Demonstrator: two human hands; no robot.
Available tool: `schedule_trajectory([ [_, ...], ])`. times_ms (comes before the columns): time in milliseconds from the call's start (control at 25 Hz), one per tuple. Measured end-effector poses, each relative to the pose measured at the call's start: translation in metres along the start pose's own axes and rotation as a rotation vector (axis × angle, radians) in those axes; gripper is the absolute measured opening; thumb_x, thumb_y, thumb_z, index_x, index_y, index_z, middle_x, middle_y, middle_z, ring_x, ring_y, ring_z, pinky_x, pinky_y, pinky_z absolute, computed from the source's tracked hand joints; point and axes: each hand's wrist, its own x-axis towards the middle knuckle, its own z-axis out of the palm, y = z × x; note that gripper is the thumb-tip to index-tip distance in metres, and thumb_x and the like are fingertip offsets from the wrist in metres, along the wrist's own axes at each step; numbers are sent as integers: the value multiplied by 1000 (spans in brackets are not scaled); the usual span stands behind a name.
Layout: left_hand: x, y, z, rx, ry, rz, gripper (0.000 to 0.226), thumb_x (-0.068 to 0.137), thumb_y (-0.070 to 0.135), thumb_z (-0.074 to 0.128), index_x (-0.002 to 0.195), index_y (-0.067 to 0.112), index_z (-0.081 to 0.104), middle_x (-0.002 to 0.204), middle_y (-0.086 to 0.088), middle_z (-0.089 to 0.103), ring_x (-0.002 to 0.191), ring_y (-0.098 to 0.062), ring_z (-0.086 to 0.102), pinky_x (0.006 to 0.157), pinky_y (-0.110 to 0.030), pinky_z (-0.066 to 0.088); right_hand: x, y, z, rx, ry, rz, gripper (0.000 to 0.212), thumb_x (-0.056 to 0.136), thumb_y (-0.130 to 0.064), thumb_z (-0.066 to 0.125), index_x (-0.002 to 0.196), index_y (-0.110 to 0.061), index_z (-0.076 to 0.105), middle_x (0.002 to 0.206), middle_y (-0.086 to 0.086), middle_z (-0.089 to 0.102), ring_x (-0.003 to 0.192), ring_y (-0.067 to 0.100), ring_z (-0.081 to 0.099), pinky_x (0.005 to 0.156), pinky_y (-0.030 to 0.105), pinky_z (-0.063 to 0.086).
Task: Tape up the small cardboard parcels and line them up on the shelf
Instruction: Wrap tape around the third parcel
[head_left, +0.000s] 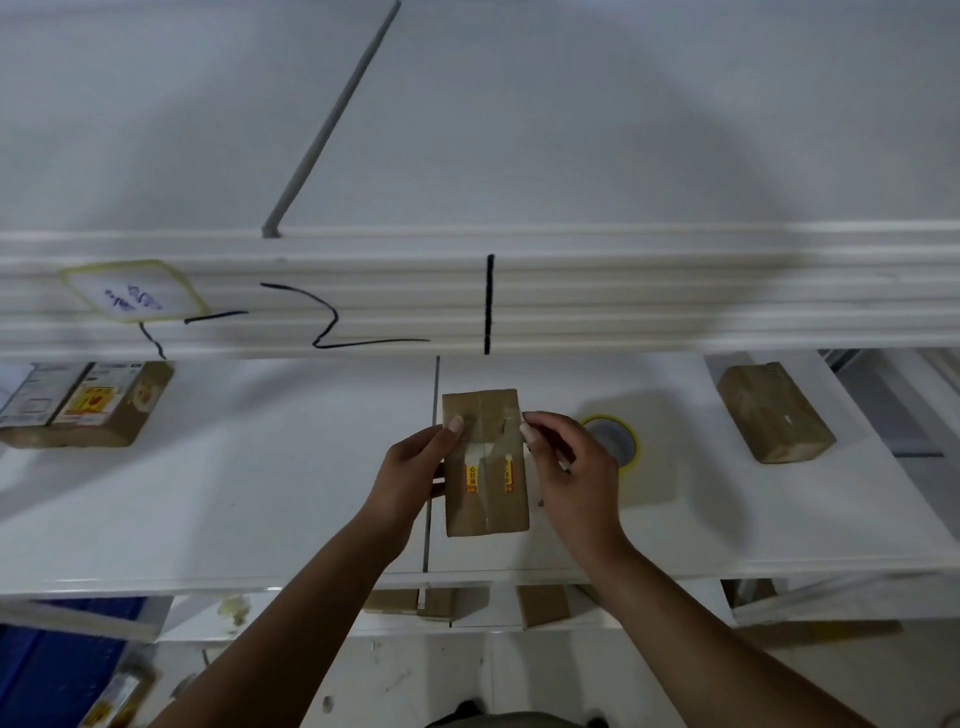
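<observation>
While the left hand (410, 470) and right hand (574, 467) pinch the parcel (485, 512) on the shelf (234, 493), taping seems underway; next likely needs the roll (626, 439).

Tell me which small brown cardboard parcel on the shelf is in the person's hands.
The middle brown cardboard parcel, with two orange stickers, held between left hand and right hand; the far-left parcel and far-right parcel lie untouched.

Shelf edge (675, 291), above the fingers (454, 426): black marker strokes I read as "2" (335, 314) and "1" (489, 304). Sticker (132, 293), upper left of the fingers: blue handwriting, illegible to me. Held parcel (485, 512), between the fingers: two yellow-and-red printed strips (472, 478), characters unreadable. Left parcel (137, 410): yellow-red label (91, 402), unreadable.
</observation>
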Motion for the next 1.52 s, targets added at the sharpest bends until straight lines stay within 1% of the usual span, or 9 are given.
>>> schedule_trajectory([
  [320,-16,-7,-2,-12,-49,19,55,95,61,57,133,22,65,121,-6,76,110,-22,75,90,-36,61,-21,-14,27,193,136,270,14,100,-37,69,103,-32,81,100,-9,81,97,6,75,88,30,59],
  [480,-25,-8,15,-81,58,-36,46,105,59,46,135,23,46,125,-4,66,108,-20,70,67,-25,60,-36,-17,43,293,74,357,22,96,-45,73,101,-26,83,97,-10,81,91,2,76,76,18,56],
  [680,-41,-11,30,100,254,87,48,97,63,59,123,23,52,116,2,69,91,-7,73,63,-19,54,-31,-20,30,542,114,541,40,89,-29,83,74,5,68,73,20,64,72,28,59,73,44,53],
  [880,-68,-18,42,57,276,133,41,98,54,64,122,25,50,116,3,67,91,-8,75,62,-17,59,-56,-30,11,13,119,218,40,99,-43,70,75,-11,77,61,1,66,52,0,52,61,8,38],
  [1040,-90,-28,47,146,342,133,40,100,54,61,122,24,47,118,3,66,100,-13,72,73,-27,60,-81,-34,3,-60,0,260,31,100,-47,66,93,-24,85,84,-10,81,74,-9,67,65,0,39],
  [1160,-109,-29,38,119,348,73,39,100,61,57,121,29,49,115,5,66,97,-11,72,63,-18,58,-92,-34,3,26,-91,343,22,99,-45,68,97,-32,85,94,-11,82,91,7,75,80,15,52],
  [1360,-140,-29,9,-19,268,-5,59,93,78,51,116,28,73,113,-8,80,103,-27,78,84,-43,66,-124,-35,6,667,-468,839,42,103,-58,52,112,-30,82,115,5,81,107,24,77,95,47,62],
  [1440,-146,-29,2,188,380,-3,67,89,79,47,117,24,72,123,-14,70,103,-29,73,87,-43,63,-137,-31,7,781,-585,964,45,102,-58,54,114,-25,82,121,11,78,113,31,75,99,55,59],
  [1520,-158,-30,-7,295,576,43,57,94,76,48,127,34,67,121,2,68,95,-12,69,78,-29,56,-148,-37,15,722,-660,864,38,101,-56,58,123,-32,77,125,6,77,112,26,75,93,52,62],
])
